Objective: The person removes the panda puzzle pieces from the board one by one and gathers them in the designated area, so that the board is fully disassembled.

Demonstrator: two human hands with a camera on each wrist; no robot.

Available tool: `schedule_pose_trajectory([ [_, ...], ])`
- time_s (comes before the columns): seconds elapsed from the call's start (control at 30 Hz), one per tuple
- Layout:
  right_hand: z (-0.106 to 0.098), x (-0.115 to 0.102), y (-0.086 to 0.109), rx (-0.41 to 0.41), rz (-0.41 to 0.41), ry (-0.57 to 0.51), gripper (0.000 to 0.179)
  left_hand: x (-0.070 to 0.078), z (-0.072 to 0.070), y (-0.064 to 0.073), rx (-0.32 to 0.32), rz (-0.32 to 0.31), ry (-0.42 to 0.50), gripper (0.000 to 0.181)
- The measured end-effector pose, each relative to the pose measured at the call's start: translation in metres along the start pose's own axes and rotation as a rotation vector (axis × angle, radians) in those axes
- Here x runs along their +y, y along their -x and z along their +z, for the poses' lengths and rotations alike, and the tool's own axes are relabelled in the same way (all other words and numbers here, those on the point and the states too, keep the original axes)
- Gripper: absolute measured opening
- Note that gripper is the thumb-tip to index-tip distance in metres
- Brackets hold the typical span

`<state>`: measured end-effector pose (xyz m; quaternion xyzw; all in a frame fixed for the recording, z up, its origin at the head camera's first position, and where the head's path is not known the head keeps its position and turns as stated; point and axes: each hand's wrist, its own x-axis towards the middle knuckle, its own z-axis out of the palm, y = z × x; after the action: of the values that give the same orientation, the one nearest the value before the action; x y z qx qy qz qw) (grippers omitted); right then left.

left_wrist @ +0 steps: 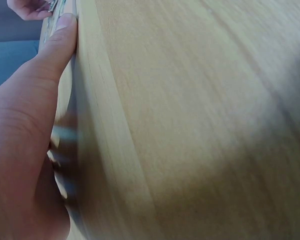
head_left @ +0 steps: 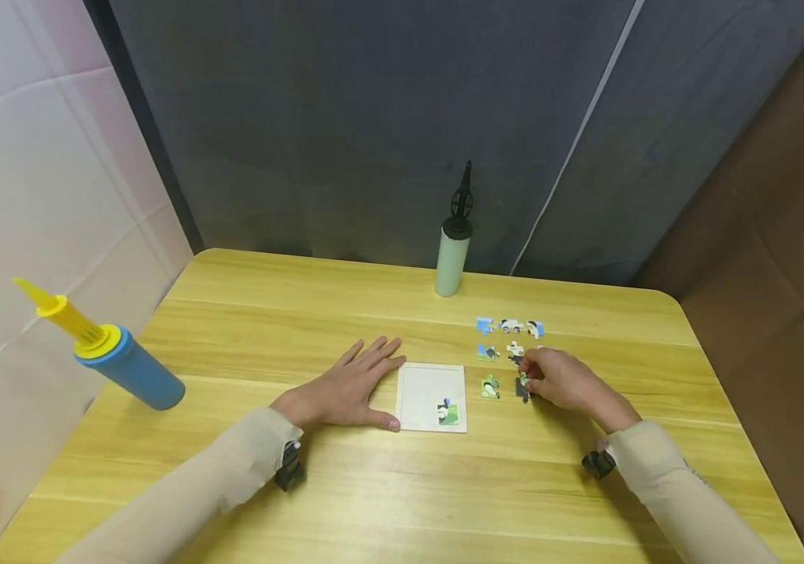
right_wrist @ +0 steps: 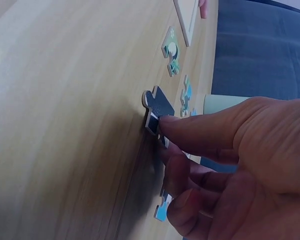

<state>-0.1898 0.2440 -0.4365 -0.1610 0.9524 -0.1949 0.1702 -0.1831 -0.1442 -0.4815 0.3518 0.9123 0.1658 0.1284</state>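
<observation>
Pinched between the thumb and fingers of my right hand (head_left: 566,381) is a dark jigsaw piece (right_wrist: 160,103), close over the table to the right of the tray. My left hand (head_left: 351,389) lies spread on the table, its thumb and index fingertips at the left edge of a white square puzzle tray (head_left: 418,384). One green, white and black jigsaw piece (head_left: 450,413) sits in the tray's near right corner. Between tray and right hand lies a green piece (head_left: 490,387). Beyond it are several blue and white pieces (head_left: 511,325) in loose rows, one partly hidden by the right hand.
A blue hand pump (head_left: 135,368) with a yellow nozzle stands on the left of the wooden table (head_left: 360,501). At the back edge is a pale green pump (head_left: 452,262) with a black top. A dark curtain (head_left: 345,133) hangs behind the table.
</observation>
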Motion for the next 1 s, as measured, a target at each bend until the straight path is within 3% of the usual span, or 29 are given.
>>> schedule_pose_trajectory([
  [0.67, 0.000, -0.008, 0.000, 0.043, 0.011, 0.006, 0.008, -0.002, -0.004, 0.000, 0.017, 0.012, 0.005, 0.110],
  [1.0, 0.000, -0.030, 0.003, 0.092, -0.079, 0.037, 0.005, 0.000, -0.001, 0.001, 0.012, 0.019, 0.016, 0.110],
])
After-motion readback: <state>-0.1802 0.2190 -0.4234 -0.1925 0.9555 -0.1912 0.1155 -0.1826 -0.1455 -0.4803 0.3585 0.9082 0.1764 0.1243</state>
